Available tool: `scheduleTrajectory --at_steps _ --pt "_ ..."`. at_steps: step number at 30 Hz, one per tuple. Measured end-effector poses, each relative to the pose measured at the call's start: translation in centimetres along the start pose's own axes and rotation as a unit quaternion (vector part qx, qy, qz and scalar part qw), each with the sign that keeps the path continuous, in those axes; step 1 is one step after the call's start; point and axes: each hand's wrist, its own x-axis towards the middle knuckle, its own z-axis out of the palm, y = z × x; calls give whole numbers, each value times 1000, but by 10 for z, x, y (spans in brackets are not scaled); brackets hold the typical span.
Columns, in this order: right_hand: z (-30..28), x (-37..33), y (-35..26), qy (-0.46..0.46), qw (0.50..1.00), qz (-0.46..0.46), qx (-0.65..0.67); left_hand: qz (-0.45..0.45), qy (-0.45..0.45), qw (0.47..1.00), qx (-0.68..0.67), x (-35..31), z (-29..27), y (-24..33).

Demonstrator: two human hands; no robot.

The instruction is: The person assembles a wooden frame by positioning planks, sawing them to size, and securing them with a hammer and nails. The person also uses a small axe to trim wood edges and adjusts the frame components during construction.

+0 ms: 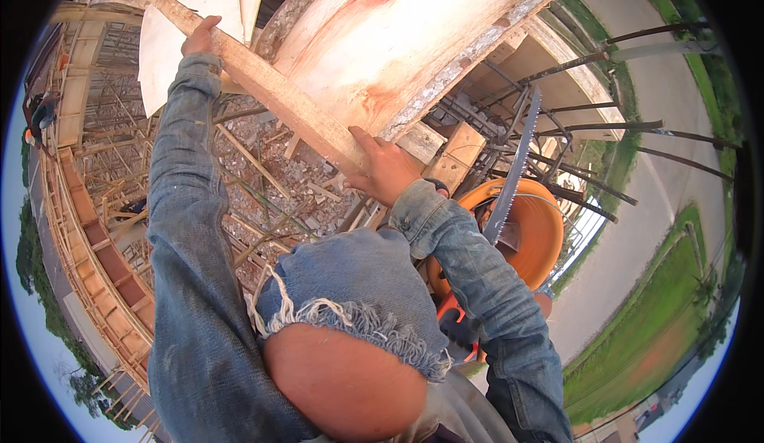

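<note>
Both hands on one long rough wooden batten (pixel 270 85), running diagonally from upper left down toward centre, lying against a pale plywood panel (pixel 398 37) with crusted edges. Left hand (pixel 199 39) up near the far end, fingers curled over the batten. Right hand (pixel 387 171) at the near end, fingers wrapped under it, thumb on top. Below the right wrist, an orange bucket (pixel 533 236) with a handsaw (pixel 513 164) standing in it; rusty rebar (pixel 621 132) beyond. Denim sleeves, torn knee in the foreground.
</note>
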Motion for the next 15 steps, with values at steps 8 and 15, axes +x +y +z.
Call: scheduleTrajectory --at_steps 8,15 --pt "-46 -14 0 80 992 -78 -61 209 -61 971 -103 -18 32 80" --pt "-182 -90 -63 321 895 -203 -233 518 -248 819 -17 -149 72 245"
